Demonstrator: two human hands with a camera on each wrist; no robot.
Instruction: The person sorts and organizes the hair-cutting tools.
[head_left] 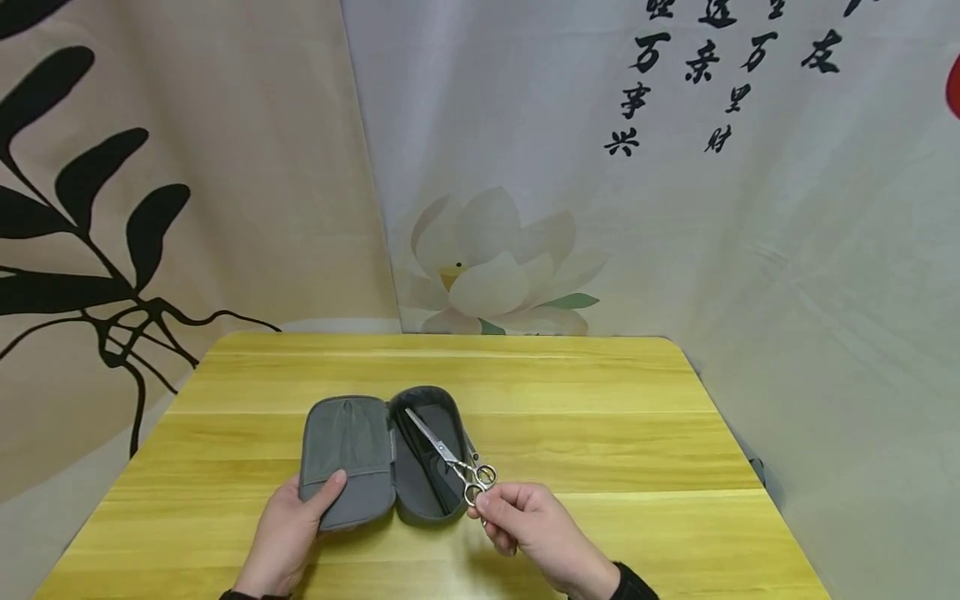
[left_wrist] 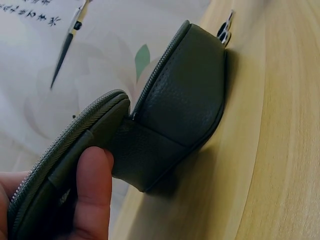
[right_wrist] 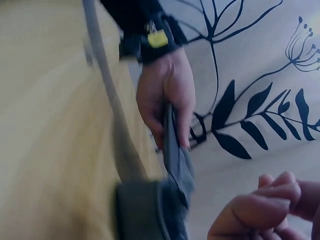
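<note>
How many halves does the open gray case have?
2: in the head view, the flatter half is on the left, the deeper half on the right, partly behind the scissors.

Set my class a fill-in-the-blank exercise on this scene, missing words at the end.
1. The raised scissors are in the person's ____ hand.
2. The gray case gripped by the left hand is ____, not zipped shut.
3. The table is colored ____.
4. The large printed leaves are ____.

Missing words: right; open; yellow; black.

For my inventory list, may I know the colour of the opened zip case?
The zip case is grey, clearest in the head view.
</note>
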